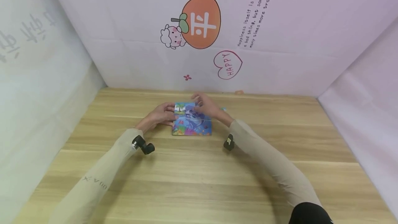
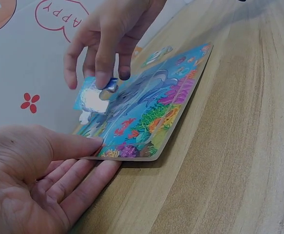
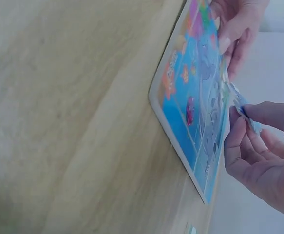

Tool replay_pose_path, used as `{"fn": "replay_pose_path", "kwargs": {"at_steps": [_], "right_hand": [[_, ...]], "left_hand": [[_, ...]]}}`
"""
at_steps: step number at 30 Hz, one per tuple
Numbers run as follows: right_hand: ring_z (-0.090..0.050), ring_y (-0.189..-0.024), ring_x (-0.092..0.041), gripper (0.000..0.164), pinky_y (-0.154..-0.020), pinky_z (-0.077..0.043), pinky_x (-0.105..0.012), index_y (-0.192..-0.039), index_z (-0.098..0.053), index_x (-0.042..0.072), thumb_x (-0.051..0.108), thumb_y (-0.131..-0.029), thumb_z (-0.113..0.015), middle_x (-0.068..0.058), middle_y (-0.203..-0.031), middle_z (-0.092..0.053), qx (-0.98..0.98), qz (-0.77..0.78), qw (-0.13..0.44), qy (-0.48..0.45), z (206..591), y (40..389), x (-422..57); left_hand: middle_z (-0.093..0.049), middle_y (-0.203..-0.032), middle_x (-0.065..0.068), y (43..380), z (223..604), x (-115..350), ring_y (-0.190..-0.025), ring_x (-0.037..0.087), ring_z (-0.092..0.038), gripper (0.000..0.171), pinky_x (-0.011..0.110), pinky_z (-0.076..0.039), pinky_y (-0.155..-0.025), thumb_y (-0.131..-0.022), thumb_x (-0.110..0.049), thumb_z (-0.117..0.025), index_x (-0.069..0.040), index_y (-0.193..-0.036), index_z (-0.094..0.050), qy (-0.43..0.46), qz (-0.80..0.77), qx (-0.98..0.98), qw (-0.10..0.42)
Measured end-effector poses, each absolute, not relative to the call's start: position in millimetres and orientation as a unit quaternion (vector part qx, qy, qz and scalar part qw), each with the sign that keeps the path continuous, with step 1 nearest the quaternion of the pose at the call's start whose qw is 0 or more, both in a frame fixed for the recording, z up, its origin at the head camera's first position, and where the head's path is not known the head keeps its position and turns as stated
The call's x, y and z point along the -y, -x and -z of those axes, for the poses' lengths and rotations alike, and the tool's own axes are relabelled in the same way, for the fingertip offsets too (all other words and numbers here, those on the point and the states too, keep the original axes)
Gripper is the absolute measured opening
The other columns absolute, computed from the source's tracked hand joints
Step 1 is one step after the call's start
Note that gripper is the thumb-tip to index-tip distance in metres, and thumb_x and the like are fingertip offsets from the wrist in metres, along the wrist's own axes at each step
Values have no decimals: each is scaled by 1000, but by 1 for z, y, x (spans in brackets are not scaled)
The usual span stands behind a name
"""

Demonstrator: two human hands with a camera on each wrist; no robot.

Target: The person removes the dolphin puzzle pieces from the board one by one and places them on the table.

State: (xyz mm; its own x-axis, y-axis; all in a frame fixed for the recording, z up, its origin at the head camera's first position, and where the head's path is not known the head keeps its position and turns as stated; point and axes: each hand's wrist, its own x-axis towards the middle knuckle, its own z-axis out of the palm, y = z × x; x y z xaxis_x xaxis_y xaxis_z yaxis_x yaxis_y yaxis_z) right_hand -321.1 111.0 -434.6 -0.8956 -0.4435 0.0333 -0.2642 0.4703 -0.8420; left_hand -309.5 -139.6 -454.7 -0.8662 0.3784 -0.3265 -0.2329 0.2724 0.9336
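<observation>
A jigsaw puzzle (image 1: 191, 126) with a blue sea picture, a dolphin and corals lies on the wooden table. My left hand (image 1: 161, 114) holds its left edge, thumb (image 2: 85, 144) on the top face and fingers beneath the rim. Over the puzzle's far part, my right hand (image 1: 207, 107) pinches a puzzle piece (image 2: 90, 96) between thumb and fingers. That piece is tilted, and glare whitens its face in the left wrist view. In the right wrist view the piece (image 3: 246, 114) shows nearly edge-on, close over the puzzle.
Another loose puzzle piece (image 2: 157, 56) lies on the table just beyond the puzzle's far right side. Behind, a white printed wall cloth (image 1: 140, 65) meets the table's (image 1: 186, 175) back edge. White cloth also hangs at both sides.
</observation>
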Motion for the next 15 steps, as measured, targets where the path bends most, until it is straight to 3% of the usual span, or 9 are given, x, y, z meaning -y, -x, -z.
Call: {"fn": "replay_pose_path", "kwargs": {"at_steps": [6,9,15], "right_hand": [[-64,-96,-24,34,-84,-64,-34,-125,-61,-8,-6,-93,-70,-21,-112,-66,-823,533,109,160,431,320,-127],[-63,-93,-20,33,-88,-65,-39,-127,-61,-7,-6,-94,-68,-21,-111,-66,-814,554,119,131,430,319,-140],[-65,-104,-34,39,-103,-60,-55,-135,-56,-9,-7,-98,-64,-25,-120,-61,-792,585,144,100,425,318,-168]], "left_hand": [[-41,-151,27,309,456,142,-96,20,-66,77,26,-67,-80,-97,5,-64,1,-162,-25,-60,-600,-756,253],[-41,-151,27,309,458,142,-98,21,-66,78,27,-67,-82,-97,5,-65,0,-163,-24,-64,-602,-755,254],[-40,-152,26,307,457,143,-103,23,-65,80,27,-67,-82,-96,3,-65,-3,-164,-23,-63,-601,-757,250]]}}
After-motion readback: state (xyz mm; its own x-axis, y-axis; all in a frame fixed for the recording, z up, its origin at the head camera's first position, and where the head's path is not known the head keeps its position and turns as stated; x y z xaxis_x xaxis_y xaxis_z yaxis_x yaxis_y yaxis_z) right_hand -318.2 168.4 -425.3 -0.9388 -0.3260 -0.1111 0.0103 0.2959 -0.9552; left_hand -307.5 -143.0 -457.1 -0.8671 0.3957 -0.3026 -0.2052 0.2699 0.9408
